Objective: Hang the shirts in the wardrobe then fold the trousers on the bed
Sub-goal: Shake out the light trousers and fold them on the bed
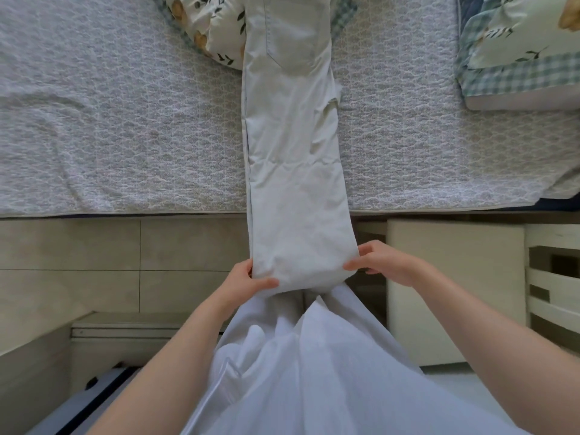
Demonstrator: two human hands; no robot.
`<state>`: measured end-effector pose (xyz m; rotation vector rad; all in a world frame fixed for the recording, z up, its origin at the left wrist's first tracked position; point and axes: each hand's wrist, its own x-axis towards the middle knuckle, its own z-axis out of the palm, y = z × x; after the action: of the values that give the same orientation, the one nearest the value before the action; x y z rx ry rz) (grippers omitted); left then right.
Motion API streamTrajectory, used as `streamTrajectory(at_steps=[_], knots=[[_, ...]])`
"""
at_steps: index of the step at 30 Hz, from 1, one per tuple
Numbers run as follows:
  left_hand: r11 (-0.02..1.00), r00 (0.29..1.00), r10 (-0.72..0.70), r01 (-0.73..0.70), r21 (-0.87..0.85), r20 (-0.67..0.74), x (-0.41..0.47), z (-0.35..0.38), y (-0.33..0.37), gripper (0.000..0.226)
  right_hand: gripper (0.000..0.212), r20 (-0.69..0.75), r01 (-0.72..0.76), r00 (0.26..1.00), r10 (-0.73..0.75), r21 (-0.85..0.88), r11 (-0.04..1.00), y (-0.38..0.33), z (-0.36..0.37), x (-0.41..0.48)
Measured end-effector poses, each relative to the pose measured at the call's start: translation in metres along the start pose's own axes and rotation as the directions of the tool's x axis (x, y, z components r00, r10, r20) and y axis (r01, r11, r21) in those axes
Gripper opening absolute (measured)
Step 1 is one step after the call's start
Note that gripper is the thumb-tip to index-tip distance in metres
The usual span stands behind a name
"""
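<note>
Our left grip [248,279] and right grip [383,262] each pinch a hem corner of the trousers [292,152], held in the air just past the bed [125,136] edge. Beyond the grips the bed spreads wide on both sides. The trousers run straight away from us, waist end far, against a pillow [216,32].
</note>
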<state>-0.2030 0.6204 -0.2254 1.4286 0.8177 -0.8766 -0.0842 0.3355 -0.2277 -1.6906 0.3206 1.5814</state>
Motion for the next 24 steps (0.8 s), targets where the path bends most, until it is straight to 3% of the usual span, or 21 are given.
streamTrajectory(at_steps=[4,9,14,16,21,24], knots=[[0.989,0.994,-0.084,0.074,0.126,0.074,-0.002,0.004,-0.011,0.027,0.059,0.050,-0.075,0.996,0.067,0.161,0.984,0.016,0.005,-0.001],[0.983,0.995,-0.081,0.070,0.169,0.055,-0.003,0.009,-0.014,0.021,0.043,0.056,-0.037,0.998,0.022,0.291,0.956,0.025,0.009,-0.001],[0.993,0.991,-0.119,0.120,-0.011,0.069,0.001,0.009,-0.016,0.038,0.022,0.047,-0.012,0.999,0.004,0.180,0.984,0.021,0.010,-0.002],[0.985,0.988,-0.136,0.143,-0.096,0.076,0.004,0.010,-0.020,0.032,0.015,0.050,0.012,0.999,-0.021,0.167,0.986,0.020,0.009,-0.004],[0.954,0.984,-0.161,0.176,-0.242,0.080,0.002,0.017,-0.023,0.026,0.020,-0.008,0.003,1.000,-0.001,0.252,0.968,0.025,0.010,-0.006],[0.930,0.986,-0.145,0.165,-0.328,0.084,-0.002,0.022,-0.025,0.026,0.035,-0.001,-0.020,1.000,0.022,0.373,0.928,0.037,0.009,-0.011]])
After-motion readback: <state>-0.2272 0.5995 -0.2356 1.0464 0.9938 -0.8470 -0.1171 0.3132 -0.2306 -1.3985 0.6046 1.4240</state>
